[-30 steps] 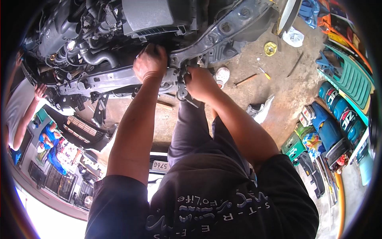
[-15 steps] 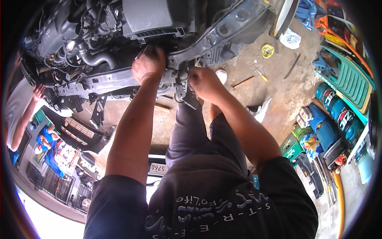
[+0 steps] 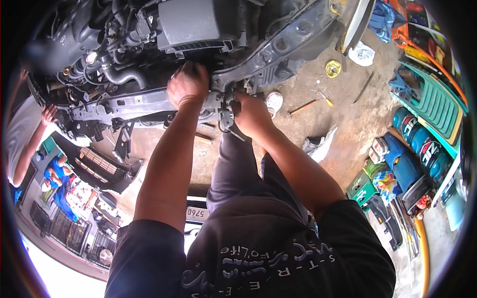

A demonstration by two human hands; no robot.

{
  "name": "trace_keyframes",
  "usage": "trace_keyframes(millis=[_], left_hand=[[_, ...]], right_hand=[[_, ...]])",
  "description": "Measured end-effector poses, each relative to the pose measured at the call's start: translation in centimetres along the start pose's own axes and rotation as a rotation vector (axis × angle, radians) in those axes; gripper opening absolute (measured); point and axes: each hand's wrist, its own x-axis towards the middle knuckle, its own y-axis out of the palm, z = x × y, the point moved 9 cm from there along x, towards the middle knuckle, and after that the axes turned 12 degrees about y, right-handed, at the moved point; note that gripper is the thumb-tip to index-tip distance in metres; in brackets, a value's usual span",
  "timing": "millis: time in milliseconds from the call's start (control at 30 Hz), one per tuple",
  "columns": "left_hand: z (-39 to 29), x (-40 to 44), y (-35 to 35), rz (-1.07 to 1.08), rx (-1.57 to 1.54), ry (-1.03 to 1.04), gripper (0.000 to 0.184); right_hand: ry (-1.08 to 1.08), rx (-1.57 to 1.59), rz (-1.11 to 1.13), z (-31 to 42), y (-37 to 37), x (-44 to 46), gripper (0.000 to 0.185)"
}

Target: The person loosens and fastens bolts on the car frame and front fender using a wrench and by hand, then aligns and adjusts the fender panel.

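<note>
My left hand (image 3: pixel 188 88) lies over the metal front crossbar (image 3: pixel 134 103) of a car with its front stripped. Its fingers curl down over the far edge into the engine bay, and their tips are hidden. To the right, my right hand (image 3: pixel 252 116) is closed beside the hood latch bracket (image 3: pixel 226 116) at the middle of the crossbar. Whatever sits between its thumb and fingers is too small and dark to name. Just beyond my left hand is a black plastic box (image 3: pixel 191 22), and a curved hose (image 3: pixel 124 77) runs to its left.
On the floor lie a yellow-handled screwdriver (image 3: pixel 326 100), a wooden-handled tool (image 3: pixel 302 107) and a yellow round item (image 3: pixel 333 68). Green plastic chairs (image 3: pixel 437 102) and blue ZIC containers (image 3: pixel 417 144) line the right. Another person's hand (image 3: pixel 48 114) rests on the car's left end. A detached bumper (image 3: pixel 107 169) lies below.
My right hand has shifted slightly down and left beside the latch bracket. My left hand stays on the crossbar. A white shoe shows more fully beyond my right hand.
</note>
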Motion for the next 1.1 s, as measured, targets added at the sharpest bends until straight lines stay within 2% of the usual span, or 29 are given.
trace_keyframes(millis=[67,200,267,300,400,467,500,567,600,633,700,733,800,833,933,1033,1100], left_hand=[[0.0,-0.1,0.0,0.005,0.002,-0.007,0.036],[0.2,0.1,0.1,0.018,-0.024,-0.019,0.039],[0.3,0.0,0.0,0.001,-0.027,-0.022,0.039],[0.3,0.0,-0.1,-0.014,-0.027,-0.023,0.039],[0.3,0.1,0.1,0.005,-0.009,-0.011,0.039],[0.3,0.1,0.1,0.0,-0.023,-0.005,0.039],[0.3,0.2,0.1,-0.008,-0.035,-0.002,0.039],[0.4,0.1,0.0,0.005,-0.018,-0.002,0.039],[0.2,0.0,0.0,0.016,-0.006,0.003,0.04],[0.1,0.0,0.1,0.015,-0.009,0.005,0.04],[0.2,0.1,0.2,0.027,-0.017,-0.008,0.04],[0.2,0.3,0.1,0.025,-0.017,-0.007,0.04],[0.3,0.0,0.1,0.011,-0.034,0.0,0.04],[0.4,-0.1,0.1,0.015,-0.032,-0.007,0.04],[0.3,-0.2,0.0,0.024,-0.021,-0.023,0.04],[0.3,0.1,-0.1,-0.003,-0.045,-0.019,0.039],[0.4,0.0,0.0,0.007,-0.037,-0.02,0.038]], right_hand=[[0.044,0.03,0.103,-0.4,0.8,0.5,0.035],[0.016,0.04,0.078,-0.7,1.3,0.3,0.042],[-0.011,0.078,-0.02,-0.6,0.9,-0.2,0.022],[-0.013,0.076,-0.02,-0.7,1.2,-0.2,0.022],[-0.018,0.021,-0.064,-1.2,1.8,-0.1,0.025],[-0.095,0.001,-0.064,-1.1,1.9,0.2,0.04],[-0.098,0.0,-0.065,-0.4,0.8,0.8,0.04],[0.148,0.157,0.248,-0.4,0.2,2.3,0.026],[0.443,0.628,0.498,-2.1,1.7,2.7,0.019],[0.596,0.984,0.636,-1.8,1.9,2.9,0.018],[0.752,1.107,0.673,-2.0,1.2,3.1,0.019],[0.749,1.107,0.673,-2.4,0.7,2.9,0.019],[0.458,0.783,0.692,-1.9,-0.5,2.2,0.018],[0.463,0.781,0.699,-2.4,0.1,1.5,0.018],[0.087,0.293,0.375,-3.0,-0.4,1.4,0.018],[0.035,0.123,0.177,-2.8,0.8,0.6,0.028],[-0.027,0.166,0.128,-1.5,1.2,0.4,0.031]])
